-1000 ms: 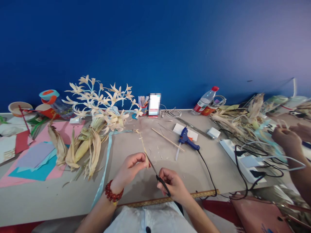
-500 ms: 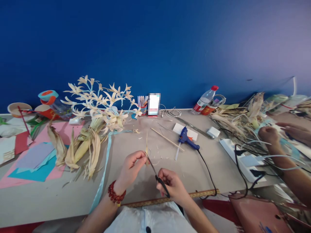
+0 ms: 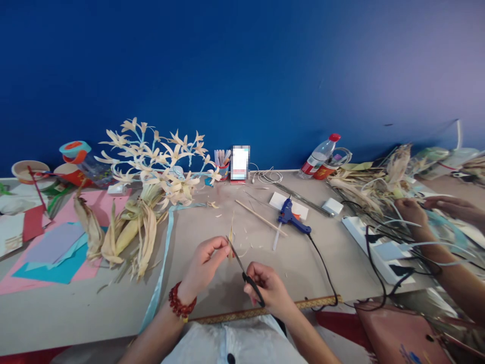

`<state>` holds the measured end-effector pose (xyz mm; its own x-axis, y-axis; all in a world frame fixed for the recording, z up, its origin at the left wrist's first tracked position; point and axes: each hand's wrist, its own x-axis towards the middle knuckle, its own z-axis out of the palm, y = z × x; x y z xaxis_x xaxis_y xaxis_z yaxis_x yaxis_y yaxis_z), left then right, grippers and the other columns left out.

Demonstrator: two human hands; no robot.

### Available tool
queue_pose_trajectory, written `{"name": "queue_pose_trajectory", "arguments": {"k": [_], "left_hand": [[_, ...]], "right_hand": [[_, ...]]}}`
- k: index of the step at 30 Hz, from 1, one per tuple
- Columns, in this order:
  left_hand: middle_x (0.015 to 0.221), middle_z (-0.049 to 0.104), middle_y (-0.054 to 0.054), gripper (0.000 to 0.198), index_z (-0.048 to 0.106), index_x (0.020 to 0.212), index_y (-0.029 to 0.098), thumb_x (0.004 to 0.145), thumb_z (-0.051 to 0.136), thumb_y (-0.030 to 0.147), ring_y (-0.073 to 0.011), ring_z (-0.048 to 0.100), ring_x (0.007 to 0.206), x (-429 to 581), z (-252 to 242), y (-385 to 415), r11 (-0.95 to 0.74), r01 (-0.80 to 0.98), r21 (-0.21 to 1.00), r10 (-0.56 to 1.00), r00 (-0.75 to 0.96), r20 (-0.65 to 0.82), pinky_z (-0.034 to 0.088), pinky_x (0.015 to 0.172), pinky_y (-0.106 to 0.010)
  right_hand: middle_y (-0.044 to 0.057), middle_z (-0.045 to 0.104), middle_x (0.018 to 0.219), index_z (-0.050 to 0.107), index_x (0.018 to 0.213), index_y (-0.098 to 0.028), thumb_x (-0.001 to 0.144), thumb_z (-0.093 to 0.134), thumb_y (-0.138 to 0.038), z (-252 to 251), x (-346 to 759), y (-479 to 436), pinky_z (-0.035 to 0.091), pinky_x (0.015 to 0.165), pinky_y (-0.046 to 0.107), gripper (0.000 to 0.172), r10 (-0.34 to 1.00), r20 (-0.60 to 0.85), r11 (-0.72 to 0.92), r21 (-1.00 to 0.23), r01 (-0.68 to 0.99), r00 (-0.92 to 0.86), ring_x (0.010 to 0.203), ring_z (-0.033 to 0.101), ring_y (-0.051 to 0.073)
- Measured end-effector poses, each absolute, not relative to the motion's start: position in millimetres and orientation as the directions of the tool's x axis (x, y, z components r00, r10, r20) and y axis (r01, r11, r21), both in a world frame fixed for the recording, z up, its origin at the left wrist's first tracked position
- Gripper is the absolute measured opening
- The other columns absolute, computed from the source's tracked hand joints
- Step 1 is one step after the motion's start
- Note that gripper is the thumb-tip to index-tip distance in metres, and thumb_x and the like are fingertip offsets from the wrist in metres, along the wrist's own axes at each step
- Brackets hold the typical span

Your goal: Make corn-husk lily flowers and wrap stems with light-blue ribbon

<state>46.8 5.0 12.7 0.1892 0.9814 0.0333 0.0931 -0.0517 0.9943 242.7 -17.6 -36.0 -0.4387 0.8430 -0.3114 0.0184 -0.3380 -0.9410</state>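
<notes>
My left hand (image 3: 207, 260) pinches a thin, pale strip of corn husk (image 3: 231, 232), which points up and away from me. In my right hand (image 3: 268, 288) are scissors (image 3: 252, 287) with black handles. Their blades lie against the husk strip, close to my left fingertips; whether the blades are parted is hard to make out. Small husk scraps (image 3: 246, 245) are scattered on the table just beyond. A blue glue gun (image 3: 288, 216) lies to the right of both hands, with a wooden stick (image 3: 261, 217) beside it.
Husk flowers (image 3: 166, 162) stand at the back left above a bundle of corn husks (image 3: 129, 232). Coloured paper (image 3: 56, 253) lies at left. A phone (image 3: 240, 164) leans at the wall. At right are a power strip (image 3: 373, 250), a bottle (image 3: 318, 156) and a co-worker's hands (image 3: 413, 212).
The husk strip has shifted slightly to the right at its tip. My hands and the scissors have hardly moved. At right, the co-worker's hands have moved a little to the left.
</notes>
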Motion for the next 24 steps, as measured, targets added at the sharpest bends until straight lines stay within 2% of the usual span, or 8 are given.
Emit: {"name": "queue_pose_trajectory", "arguments": {"k": [4,8,12,15,20,24], "left_hand": [[0.072,0.061,-0.001,0.029,0.056,0.068,0.018,0.093,0.048,0.032,-0.0158,0.055,0.072,48,14,6,-0.037,0.093,0.995,0.981,0.193,0.018,0.040,0.071,-0.025],[0.072,0.061,-0.001,0.031,0.056,0.069,0.018,0.093,0.048,0.034,-0.0152,0.054,0.071,47,12,7,-0.006,0.070,0.998,0.978,0.206,-0.008,0.040,0.071,-0.025],[0.070,0.057,0.000,0.031,0.057,0.073,0.017,0.094,0.048,0.037,-0.0143,0.051,0.069,46,6,7,0.009,0.094,0.995,0.970,0.242,-0.032,0.039,0.069,-0.025],[0.069,0.054,0.001,0.030,0.057,0.073,0.017,0.094,0.048,0.037,-0.0135,0.048,0.067,47,5,6,-0.035,0.158,0.987,0.950,0.313,-0.017,0.038,0.066,-0.024],[0.072,0.055,0.000,0.028,0.055,0.073,0.018,0.094,0.048,0.036,-0.0148,0.050,0.070,45,14,3,-0.151,0.260,0.954,0.910,0.414,0.031,0.038,0.067,-0.025],[0.072,0.055,0.000,0.031,0.055,0.075,0.018,0.095,0.045,0.040,-0.0145,0.049,0.069,41,13,2,-0.081,0.177,0.981,0.924,0.383,0.007,0.039,0.068,-0.025]], "right_hand": [[-0.010,0.044,0.046,0.043,0.066,-0.022,0.065,0.077,-0.060,-42,245,-17,0.030,0.039,0.019,0.052,0.851,-0.309,-0.330,-0.944,0.024,-0.424,0.037,0.036,0.005],[-0.009,0.045,0.046,0.042,0.067,-0.022,0.067,0.075,-0.061,-39,248,-12,0.031,0.041,0.020,0.052,0.876,-0.286,-0.316,-0.949,-0.013,-0.390,0.040,0.039,0.006],[-0.001,0.061,0.069,0.048,0.079,-0.021,0.064,0.081,-0.053,-20,243,-2,0.037,0.047,0.021,0.048,0.913,-0.177,-0.234,-0.965,-0.118,-0.367,0.053,0.048,0.009],[0.001,0.063,0.081,0.048,0.084,-0.022,0.064,0.084,-0.043,-3,232,9,0.040,0.052,0.021,0.046,0.945,-0.124,-0.188,-0.963,-0.193,-0.302,0.063,0.053,0.012],[-0.003,0.059,0.071,0.046,0.082,-0.022,0.064,0.083,-0.037,7,218,25,0.041,0.055,0.022,0.044,0.937,-0.107,-0.190,-0.955,-0.228,-0.334,0.061,0.051,0.011],[-0.003,0.059,0.070,0.046,0.082,-0.022,0.061,0.085,-0.033,2,220,25,0.041,0.055,0.022,0.045,0.928,-0.095,-0.183,-0.958,-0.219,-0.360,0.060,0.051,0.011]]}}
